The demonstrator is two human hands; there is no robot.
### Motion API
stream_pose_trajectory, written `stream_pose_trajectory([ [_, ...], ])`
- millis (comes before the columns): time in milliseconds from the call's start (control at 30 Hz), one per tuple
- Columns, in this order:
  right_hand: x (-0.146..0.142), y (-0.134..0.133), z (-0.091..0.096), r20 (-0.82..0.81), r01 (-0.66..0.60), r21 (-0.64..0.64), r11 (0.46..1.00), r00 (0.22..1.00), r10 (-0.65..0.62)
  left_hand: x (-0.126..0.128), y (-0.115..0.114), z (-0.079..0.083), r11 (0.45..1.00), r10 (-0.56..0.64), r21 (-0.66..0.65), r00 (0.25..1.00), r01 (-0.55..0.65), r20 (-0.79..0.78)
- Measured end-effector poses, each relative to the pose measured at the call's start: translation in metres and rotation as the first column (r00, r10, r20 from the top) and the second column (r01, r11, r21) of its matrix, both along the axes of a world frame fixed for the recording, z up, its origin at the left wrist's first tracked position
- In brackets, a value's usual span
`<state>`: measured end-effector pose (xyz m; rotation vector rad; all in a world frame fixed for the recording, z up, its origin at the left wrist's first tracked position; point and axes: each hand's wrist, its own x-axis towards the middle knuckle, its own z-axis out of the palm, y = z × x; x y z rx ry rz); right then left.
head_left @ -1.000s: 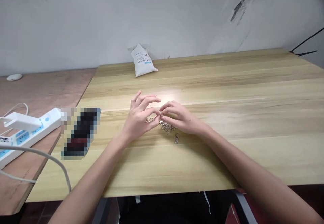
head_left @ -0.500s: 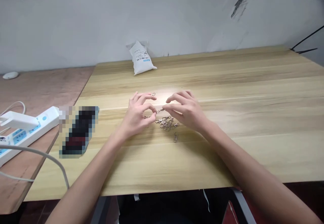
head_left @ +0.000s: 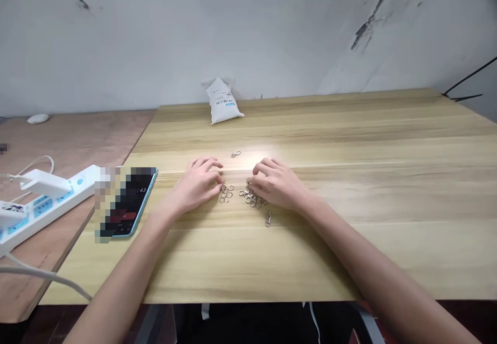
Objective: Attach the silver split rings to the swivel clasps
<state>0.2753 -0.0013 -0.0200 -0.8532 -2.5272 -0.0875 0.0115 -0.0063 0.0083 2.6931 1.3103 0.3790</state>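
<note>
My left hand (head_left: 200, 186) is at the left edge of a small group of metal key rings (head_left: 226, 194), its thumb and forefinger closed around one ring. To the right, my right hand (head_left: 277, 184) reaches over a pile of silvery swivel clasps (head_left: 254, 199) and partly covers it. A small clasp shows at its pinched fingertips. One lone clasp (head_left: 268, 218) lies on the near side of the pile. Another single clasp (head_left: 235, 154) rests farther back, between and beyond both hands.
A white plastic parcel bag (head_left: 224, 103) stands against the wall. To the left lie a phone (head_left: 130, 204), partly blurred out, and a white power strip (head_left: 42, 206) with plugs and cables. The wooden table (head_left: 349, 251) ends just before my body.
My hands were close together, with a small metal piece between their fingertips. They have since parted: the left moved down to the rings, the right down to the clasps. The view tilted slightly upward.
</note>
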Motion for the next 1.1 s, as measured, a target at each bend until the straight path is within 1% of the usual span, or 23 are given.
stream_pose_trajectory([
  [100, -0.003, -0.005, 0.002, -0.030, -0.030, -0.073, 0.997, 0.999, 0.028, -0.005, 0.003, 0.002, 0.999, 0.012, -0.050, 1.000, -0.011, 0.020],
  [200, -0.004, -0.006, 0.002, -0.089, -0.028, -0.117, 0.993, 0.996, 0.017, -0.004, 0.018, 0.003, 0.997, 0.056, -0.059, 0.998, -0.054, 0.039],
  [300, -0.002, -0.003, -0.001, -0.137, -0.019, -0.153, 0.988, 0.991, -0.002, 0.008, 0.042, -0.001, 0.995, 0.102, -0.011, 0.995, -0.102, 0.004],
  [433, 0.001, 0.002, -0.004, -0.151, 0.013, -0.206, 0.979, 0.987, -0.045, 0.029, 0.072, -0.012, 0.996, 0.083, 0.033, 0.996, -0.083, -0.022],
  [500, 0.002, 0.002, -0.004, -0.159, 0.027, -0.228, 0.973, 0.985, -0.064, 0.034, 0.081, -0.016, 0.997, 0.074, 0.039, 0.997, -0.073, -0.020],
  [567, 0.002, 0.003, -0.004, -0.170, 0.029, -0.245, 0.969, 0.983, -0.073, 0.035, 0.083, -0.018, 0.997, 0.072, 0.037, 0.997, -0.072, -0.001],
  [667, 0.001, 0.003, -0.006, -0.191, 0.028, -0.268, 0.963, 0.978, -0.082, 0.032, 0.075, -0.015, 0.998, 0.062, 0.019, 0.997, -0.063, 0.056],
  [733, 0.000, 0.003, -0.007, -0.230, 0.037, -0.295, 0.955, 0.967, -0.109, 0.030, 0.063, -0.008, 0.999, 0.043, 0.002, 0.993, -0.044, 0.114],
  [800, 0.000, 0.001, -0.006, -0.304, 0.029, -0.360, 0.932, 0.941, -0.147, 0.032, 0.046, 0.000, 1.000, 0.015, -0.020, 0.981, -0.011, 0.195],
  [833, -0.001, 0.000, -0.005, -0.347, 0.007, -0.407, 0.913, 0.924, -0.162, 0.034, 0.038, 0.005, 0.997, -0.016, -0.068, 0.951, 0.039, 0.308],
  [867, -0.001, -0.001, -0.003, -0.388, -0.029, -0.454, 0.891, 0.906, -0.169, 0.036, 0.030, 0.008, 0.993, -0.041, -0.088, 0.913, 0.083, 0.406],
  [900, -0.002, -0.003, -0.001, -0.425, -0.077, -0.497, 0.864, 0.890, -0.165, 0.038, 0.023, 0.011, 0.985, -0.058, -0.119, 0.889, 0.125, 0.455],
  [967, -0.003, -0.006, 0.004, -0.475, -0.186, -0.556, 0.810, 0.871, -0.126, 0.042, 0.012, 0.013, 0.973, -0.094, -0.135, 0.859, 0.186, 0.504],
  [1000, -0.003, -0.007, 0.007, -0.487, -0.232, -0.577, 0.783, 0.868, -0.101, 0.044, 0.008, 0.012, 0.971, -0.101, -0.133, 0.851, 0.196, 0.515],
  [1100, -0.005, -0.009, 0.010, -0.496, -0.298, -0.624, 0.722, 0.865, -0.072, 0.046, 0.001, 0.006, 0.969, -0.085, -0.148, 0.834, 0.196, 0.546],
])
